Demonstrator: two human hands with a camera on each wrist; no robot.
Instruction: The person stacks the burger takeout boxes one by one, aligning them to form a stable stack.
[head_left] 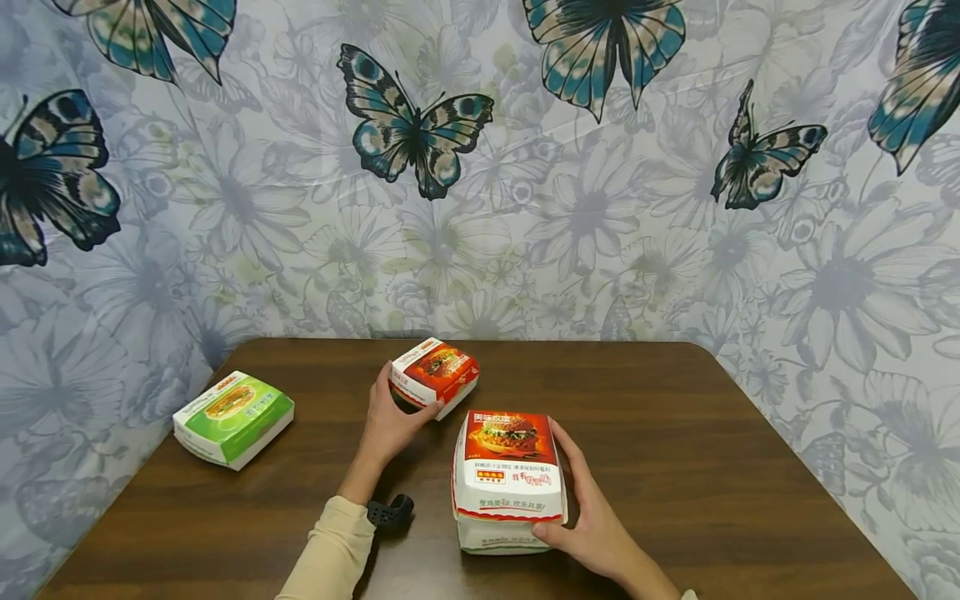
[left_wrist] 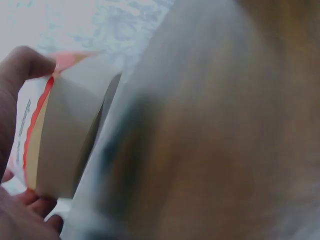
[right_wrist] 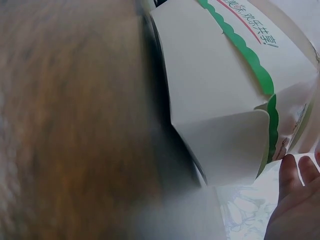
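My left hand [head_left: 392, 429] grips a red-and-white burger box [head_left: 438, 372] near the table's back edge, thumb on its near side. That box tilts, and a dark gap shows under its near left edge. In the left wrist view its pale side [left_wrist: 75, 125] faces the camera. Nearer the front, my right hand [head_left: 596, 529] holds a stack from the right, thumb at the front and fingers along the side. On top of the stack is a red-and-white burger box [head_left: 513, 467]; under it sits a pale box [head_left: 498, 537], whose green scalloped trim [right_wrist: 245, 50] shows in the right wrist view.
A green-and-white burger box [head_left: 234, 417] lies by itself at the table's left edge. The dark wooden table [head_left: 675, 433] reaches back to a wall cloth [head_left: 585, 233] printed with butterflies. A black device [head_left: 390, 511] is strapped to my left wrist.
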